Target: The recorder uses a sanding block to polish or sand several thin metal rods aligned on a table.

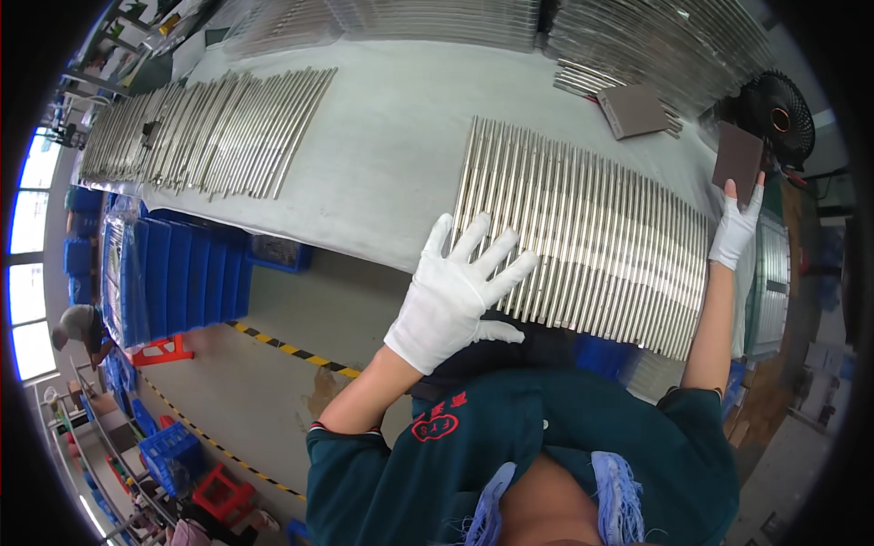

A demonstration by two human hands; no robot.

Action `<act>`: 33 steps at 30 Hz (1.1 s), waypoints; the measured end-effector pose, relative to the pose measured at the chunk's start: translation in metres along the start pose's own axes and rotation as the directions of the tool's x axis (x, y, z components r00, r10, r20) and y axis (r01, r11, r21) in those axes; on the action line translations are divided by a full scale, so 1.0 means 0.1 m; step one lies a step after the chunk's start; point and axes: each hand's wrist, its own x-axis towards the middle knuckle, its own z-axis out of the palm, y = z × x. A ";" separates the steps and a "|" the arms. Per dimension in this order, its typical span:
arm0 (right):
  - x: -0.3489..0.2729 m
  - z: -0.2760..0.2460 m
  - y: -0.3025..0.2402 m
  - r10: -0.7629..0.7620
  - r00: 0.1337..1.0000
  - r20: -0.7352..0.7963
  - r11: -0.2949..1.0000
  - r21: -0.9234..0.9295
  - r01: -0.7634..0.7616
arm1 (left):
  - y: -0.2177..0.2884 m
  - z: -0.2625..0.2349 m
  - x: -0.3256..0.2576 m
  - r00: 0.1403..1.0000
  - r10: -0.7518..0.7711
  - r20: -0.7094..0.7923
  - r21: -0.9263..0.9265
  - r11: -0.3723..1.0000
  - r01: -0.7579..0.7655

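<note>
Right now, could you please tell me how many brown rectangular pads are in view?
2: one pad held in the white-gloved right hand, the other pad lying on slim silver metal rods at the far right. Others may be hidden.

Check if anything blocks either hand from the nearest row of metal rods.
Nothing visible does. The gloved left hand is spread over the near left corner of the metal rods. The right hand, holding a brown pad, is beside their right edge, no object visible between.
</note>
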 end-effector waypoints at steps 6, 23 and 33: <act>-0.01 0.01 -0.04 0.013 0.999 -0.032 1.000 -0.009 -0.013 | -0.14 -0.10 -0.17 0.994 -0.105 0.023 0.088 0.991 0.103; -0.03 0.08 -0.14 0.032 0.999 -0.018 0.998 0.055 -0.031 | 0.02 0.01 -0.13 1.000 0.016 -0.001 0.028 0.999 -0.016; -0.03 0.08 -0.09 -0.020 0.998 -0.056 0.998 0.061 0.024 | -0.23 -0.08 -0.31 0.999 -0.053 -0.004 0.146 0.988 0.053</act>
